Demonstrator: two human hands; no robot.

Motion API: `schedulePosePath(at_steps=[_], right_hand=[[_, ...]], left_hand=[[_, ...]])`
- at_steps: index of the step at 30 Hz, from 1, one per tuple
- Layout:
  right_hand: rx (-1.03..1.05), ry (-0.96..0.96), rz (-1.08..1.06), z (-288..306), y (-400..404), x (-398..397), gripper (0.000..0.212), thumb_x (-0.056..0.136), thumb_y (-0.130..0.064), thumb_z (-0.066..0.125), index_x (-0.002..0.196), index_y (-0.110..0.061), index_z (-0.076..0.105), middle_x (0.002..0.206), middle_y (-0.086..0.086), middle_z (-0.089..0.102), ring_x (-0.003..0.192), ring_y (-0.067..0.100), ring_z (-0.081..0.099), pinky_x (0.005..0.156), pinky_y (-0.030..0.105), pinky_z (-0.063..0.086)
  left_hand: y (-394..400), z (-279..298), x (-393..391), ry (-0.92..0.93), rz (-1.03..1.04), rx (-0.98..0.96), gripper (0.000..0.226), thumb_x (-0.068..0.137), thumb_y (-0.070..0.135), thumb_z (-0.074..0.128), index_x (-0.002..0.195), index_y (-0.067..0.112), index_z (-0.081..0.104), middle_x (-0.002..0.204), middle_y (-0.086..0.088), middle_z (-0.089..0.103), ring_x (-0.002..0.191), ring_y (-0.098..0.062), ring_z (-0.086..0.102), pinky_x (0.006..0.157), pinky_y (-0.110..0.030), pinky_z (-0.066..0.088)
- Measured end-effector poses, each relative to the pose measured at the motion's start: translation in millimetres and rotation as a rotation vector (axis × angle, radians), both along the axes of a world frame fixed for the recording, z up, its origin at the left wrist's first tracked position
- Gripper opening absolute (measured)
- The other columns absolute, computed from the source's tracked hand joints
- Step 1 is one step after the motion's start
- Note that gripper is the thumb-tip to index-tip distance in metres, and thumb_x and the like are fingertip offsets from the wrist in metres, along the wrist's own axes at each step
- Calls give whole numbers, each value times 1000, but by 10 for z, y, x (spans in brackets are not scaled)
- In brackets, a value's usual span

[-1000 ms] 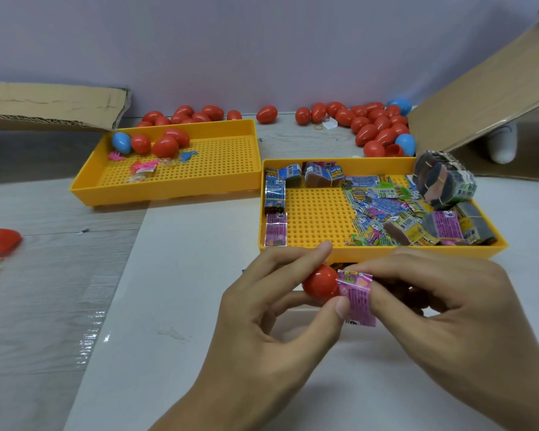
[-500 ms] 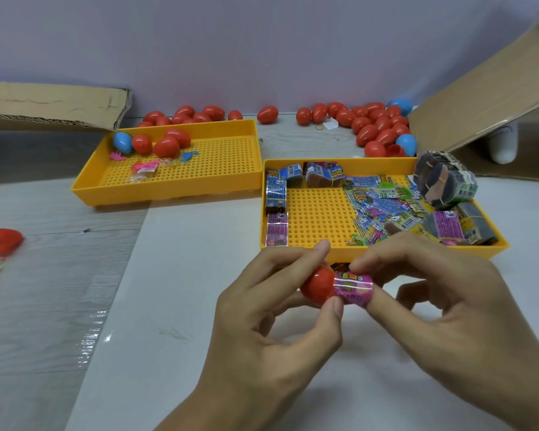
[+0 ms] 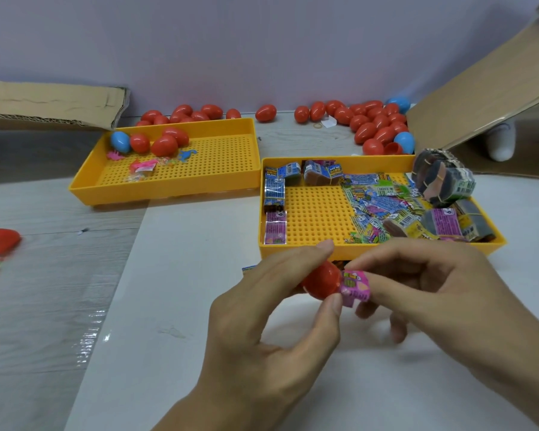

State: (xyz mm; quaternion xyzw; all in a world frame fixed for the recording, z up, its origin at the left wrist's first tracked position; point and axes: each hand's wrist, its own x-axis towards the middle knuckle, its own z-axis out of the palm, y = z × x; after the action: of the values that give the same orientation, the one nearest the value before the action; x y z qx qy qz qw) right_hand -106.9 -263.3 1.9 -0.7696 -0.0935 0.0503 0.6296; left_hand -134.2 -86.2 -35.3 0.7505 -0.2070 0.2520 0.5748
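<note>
My left hand (image 3: 271,321) holds a red plastic egg (image 3: 322,283) between thumb and forefinger, just in front of the near yellow tray (image 3: 383,248). A pink printed label sleeve (image 3: 355,287) sits around the egg's right end. My right hand (image 3: 442,290) pinches that sleeve between thumb and forefinger. The tray behind holds several loose and bundled printed labels (image 3: 377,206).
A second yellow tray (image 3: 175,189) at back left holds a few red eggs, a blue egg (image 3: 120,141) and small toys. Several red and blue eggs (image 3: 377,126) lie along the wall. Cardboard flaps (image 3: 53,104) stand left and right. A red egg half (image 3: 0,241) lies far left.
The pink label, held flat beside the egg a second ago, is now wrapped as a sleeve around the egg's right end. Both hands stay in place.
</note>
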Motion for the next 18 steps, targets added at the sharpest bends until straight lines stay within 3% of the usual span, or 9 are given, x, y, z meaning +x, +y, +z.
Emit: schedulePosePath(at_steps=[4, 10, 14, 18], right_hand=[[20, -14, -6, 10, 14, -4, 16, 78, -7, 73, 76, -22, 78, 66, 8, 73, 56, 17, 70, 38, 28, 50], [51, -13, -12, -34, -3, -10, 10, 74, -23, 74, 81, -27, 79, 73, 4, 74, 62, 18, 72, 39, 29, 51], [-117, -328, -65, -48, 17, -56, 28, 80, -14, 79, 96, -36, 76, 95, -7, 71, 77, 15, 71, 45, 29, 54], [-167, -553, -1, -31, 41, -92, 14, 82, -25, 68, 93, -28, 75, 92, -13, 71, 82, 13, 69, 50, 21, 52]], left_hand=[[3, 2, 1, 7, 23, 25, 34, 84, 17, 70, 117, 7, 67, 116, -4, 70, 105, -16, 69, 82, -30, 59], [-12, 1, 4, 43, 40, -14, 38, 86, 18, 68, 122, 9, 64, 114, -6, 69, 102, -18, 70, 80, -26, 60], [-14, -2, 2, 61, 39, -28, 40, 86, 18, 68, 124, 8, 64, 113, -6, 69, 100, -18, 70, 79, -24, 60], [-18, -4, 7, 82, 15, -30, 39, 86, 17, 67, 124, 7, 65, 111, -6, 69, 97, -20, 70, 78, -25, 60]])
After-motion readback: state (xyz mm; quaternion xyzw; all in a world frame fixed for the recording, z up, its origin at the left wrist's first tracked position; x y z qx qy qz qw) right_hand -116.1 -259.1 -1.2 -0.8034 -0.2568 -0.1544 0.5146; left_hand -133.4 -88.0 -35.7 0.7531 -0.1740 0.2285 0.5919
